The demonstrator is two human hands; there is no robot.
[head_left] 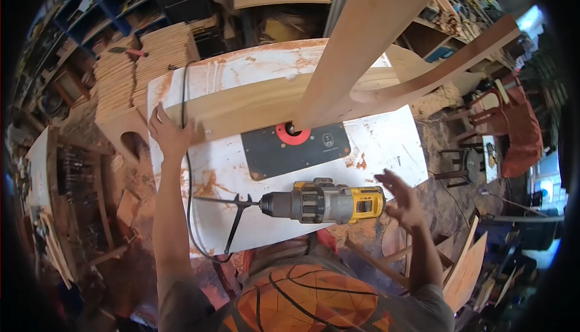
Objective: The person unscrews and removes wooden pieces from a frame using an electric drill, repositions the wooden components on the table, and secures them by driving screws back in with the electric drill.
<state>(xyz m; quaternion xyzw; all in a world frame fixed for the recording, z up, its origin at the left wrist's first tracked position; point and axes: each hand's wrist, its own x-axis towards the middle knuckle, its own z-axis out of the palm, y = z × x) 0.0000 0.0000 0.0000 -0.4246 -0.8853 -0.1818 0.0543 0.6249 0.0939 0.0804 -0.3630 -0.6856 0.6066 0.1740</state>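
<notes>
My left hand [168, 131] is at the left end of a long wooden board [241, 111], fingers spread and thumb against the board's face. The board lies across a white tabletop [386, 145] beside a black router plate [284, 157] with a red ring [294, 133]. My right hand [403, 201] hovers past the rear of a yellow and grey cordless drill [326, 204], fingers apart and holding nothing. A long bit points left from the drill's chuck. Under the bit lies a black wrench-like tool [238, 223].
A large wooden piece [368, 36] with a curved arm rises across the board's right side. A black cable [188, 187] hangs over the table's left part. Stacked wooden slats [148, 54] stand behind left. Chairs [483, 108] and offcuts [465, 265] are at right.
</notes>
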